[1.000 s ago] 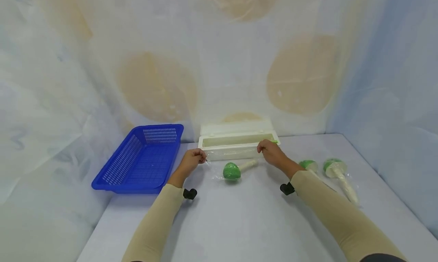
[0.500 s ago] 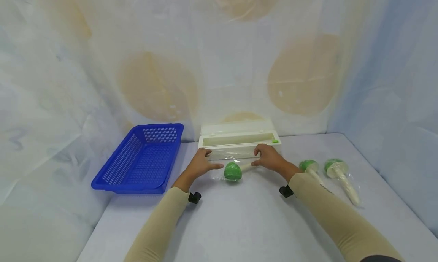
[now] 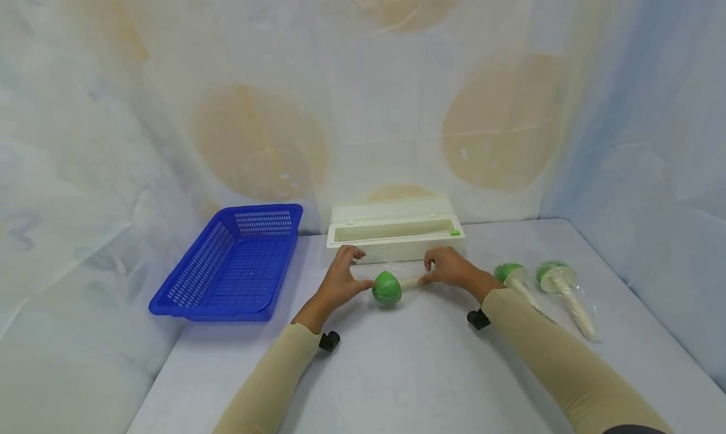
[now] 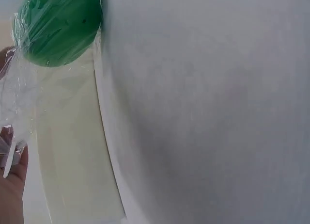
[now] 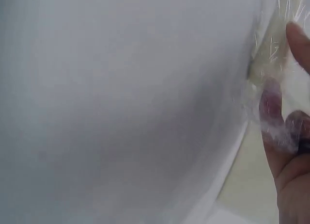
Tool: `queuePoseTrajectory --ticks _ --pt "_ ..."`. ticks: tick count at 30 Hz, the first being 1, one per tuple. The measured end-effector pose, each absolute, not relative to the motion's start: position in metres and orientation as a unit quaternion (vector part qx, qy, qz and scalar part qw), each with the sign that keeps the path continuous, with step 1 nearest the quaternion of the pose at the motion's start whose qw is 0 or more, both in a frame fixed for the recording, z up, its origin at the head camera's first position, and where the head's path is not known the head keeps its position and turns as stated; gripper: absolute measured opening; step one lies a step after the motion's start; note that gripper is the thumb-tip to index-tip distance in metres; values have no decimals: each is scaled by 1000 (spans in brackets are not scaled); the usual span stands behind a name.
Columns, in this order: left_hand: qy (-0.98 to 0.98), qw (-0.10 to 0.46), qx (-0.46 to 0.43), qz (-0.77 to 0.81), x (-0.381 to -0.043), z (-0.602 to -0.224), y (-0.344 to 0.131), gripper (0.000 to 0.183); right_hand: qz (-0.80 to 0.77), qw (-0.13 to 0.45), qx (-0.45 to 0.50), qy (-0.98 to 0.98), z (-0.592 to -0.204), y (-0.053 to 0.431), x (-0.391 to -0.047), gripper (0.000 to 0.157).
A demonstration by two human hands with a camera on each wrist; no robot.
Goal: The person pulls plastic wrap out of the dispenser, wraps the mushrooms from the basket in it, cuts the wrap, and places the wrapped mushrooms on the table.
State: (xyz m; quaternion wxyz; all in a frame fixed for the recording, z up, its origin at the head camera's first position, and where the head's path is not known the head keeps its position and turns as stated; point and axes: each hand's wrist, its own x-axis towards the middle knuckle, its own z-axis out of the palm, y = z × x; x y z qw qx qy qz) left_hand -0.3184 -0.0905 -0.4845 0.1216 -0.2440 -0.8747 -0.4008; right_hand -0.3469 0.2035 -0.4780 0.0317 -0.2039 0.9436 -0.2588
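Note:
A green dome-headed piece with a pale stem [image 3: 387,289] lies on the table, wrapped in clear plastic film. My left hand [image 3: 339,283] is beside the green head, its thumb tip right at it and its fingers spread apart above. In the left wrist view, crinkled film [image 4: 22,98] runs from the green head [image 4: 63,30] to fingers at the left edge. At the stem's far end is my right hand [image 3: 450,268]; its thumb tip is at the stem and its index finger bends above. Film covers that thumb [image 5: 272,107]; I cannot tell whether these fingers pinch.
Just behind stands an open white box [image 3: 391,252], lid raised, with a small green part at its right end. A blue plastic basket [image 3: 266,311] sits at the left. Two more green-headed pieces [image 3: 512,272] [image 3: 558,276] lie at the right, before the wall sheet.
Both hands pinched the film's edges a second ago, then spread their fingers. The left hand has moved right to the green head; the right hand has lowered to the stem. The piece has shifted slightly nearer.

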Motion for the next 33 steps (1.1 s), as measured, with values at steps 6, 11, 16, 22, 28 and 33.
queuePoseTrajectory --ticks 6,11,16,22,28,33 --pt "-847 100 -253 -456 -313 -483 -85 57 -255 45 -185 948 -478 201 -344 43" --pt "-851 93 -227 -465 -317 -480 -83 61 -273 101 -151 945 -470 201 -345 47" --pt "-862 111 -186 -459 -324 -479 -76 60 -296 150 -135 934 -469 202 -349 51" --pt "-893 114 -147 -409 -330 -481 -63 69 -291 134 -131 938 -477 202 -357 51" --pt "-892 136 -142 -406 -339 -484 -58 52 -230 40 -182 955 -476 195 -360 50" --pt "-879 115 -178 -428 -347 -483 -60 49 -164 -17 -211 964 -473 189 -357 48"
